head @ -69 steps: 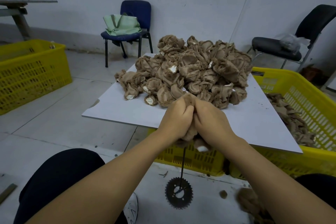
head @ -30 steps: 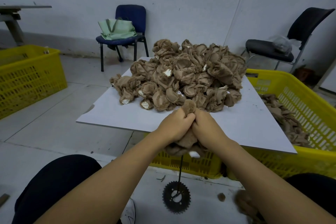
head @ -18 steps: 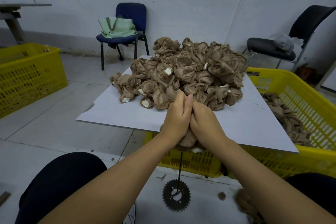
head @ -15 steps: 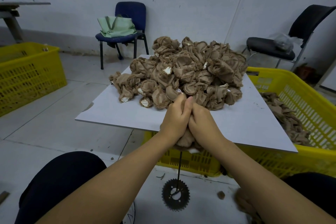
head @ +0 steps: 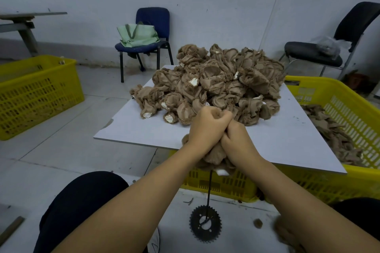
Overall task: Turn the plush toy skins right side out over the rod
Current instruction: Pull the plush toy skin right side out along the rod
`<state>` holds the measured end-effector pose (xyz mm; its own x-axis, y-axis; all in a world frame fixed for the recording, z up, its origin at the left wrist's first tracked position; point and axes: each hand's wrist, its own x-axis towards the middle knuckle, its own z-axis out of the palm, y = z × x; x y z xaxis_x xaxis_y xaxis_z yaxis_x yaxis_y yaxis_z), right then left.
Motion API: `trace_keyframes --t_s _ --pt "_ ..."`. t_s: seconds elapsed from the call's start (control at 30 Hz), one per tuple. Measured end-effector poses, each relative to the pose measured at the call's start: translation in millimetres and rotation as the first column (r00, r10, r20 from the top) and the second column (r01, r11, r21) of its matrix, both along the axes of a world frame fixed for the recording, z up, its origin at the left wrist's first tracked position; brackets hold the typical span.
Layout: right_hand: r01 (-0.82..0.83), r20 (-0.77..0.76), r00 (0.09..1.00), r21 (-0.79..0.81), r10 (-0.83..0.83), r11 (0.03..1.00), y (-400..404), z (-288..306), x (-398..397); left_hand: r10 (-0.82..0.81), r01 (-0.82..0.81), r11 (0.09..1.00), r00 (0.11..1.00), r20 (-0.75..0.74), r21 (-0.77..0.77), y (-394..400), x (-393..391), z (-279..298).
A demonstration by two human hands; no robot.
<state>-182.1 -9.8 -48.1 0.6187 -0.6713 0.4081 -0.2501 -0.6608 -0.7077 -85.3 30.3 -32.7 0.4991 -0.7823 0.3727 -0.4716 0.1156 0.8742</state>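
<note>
A thin black rod stands upright on a toothed sprocket base on the floor between my knees. A brown plush skin is bunched over the rod's top, with a white patch at its lower edge. My left hand and my right hand press together and both grip this skin, fingers curled tight. The rod's top is hidden inside the skin. A large pile of brown inside-out skins lies on the white board just beyond my hands.
The board rests on a yellow crate that holds more brown skins. Another yellow crate stands at the left. A blue chair with a green bag and a black chair stand by the wall.
My left fingers, straight half a second ago, have curled into a fist over the skin's top. Both hands stay clamped on the skin over the rod.
</note>
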Motion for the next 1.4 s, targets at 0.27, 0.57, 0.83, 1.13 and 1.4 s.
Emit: trace_keyframes --t_s 0.27,0.57,0.83,1.13,1.4 --pt "0.06 -0.15 0.987 0.072 -0.049 0.996 1.9 -15.6 1.2 0.0 0.012 0.964 0.999 -0.045 0.265 -5.7 2.6 -14.1" --pt "0.079 -0.112 0.989 -0.141 -0.095 0.987 5.9 14.1 -0.5 -0.038 0.052 0.998 0.948 -0.317 0.035 -17.2 6.4 -3.6" --pt "0.093 -0.13 0.987 -0.012 -0.094 0.996 14.1 -7.1 -1.7 -0.051 0.08 0.986 0.98 -0.192 0.148 -2.7 1.7 -17.6" --pt "0.03 -0.058 0.997 -0.189 -0.041 0.982 10.9 3.1 -6.1 -0.059 0.072 0.949 0.997 0.053 -0.305 1.0 0.2 -13.1" --pt "-0.014 -0.058 0.998 -0.003 0.014 1.0 3.1 -6.0 0.6 0.015 -0.011 0.998 0.998 0.059 -0.054 0.3 8.7 -22.2"
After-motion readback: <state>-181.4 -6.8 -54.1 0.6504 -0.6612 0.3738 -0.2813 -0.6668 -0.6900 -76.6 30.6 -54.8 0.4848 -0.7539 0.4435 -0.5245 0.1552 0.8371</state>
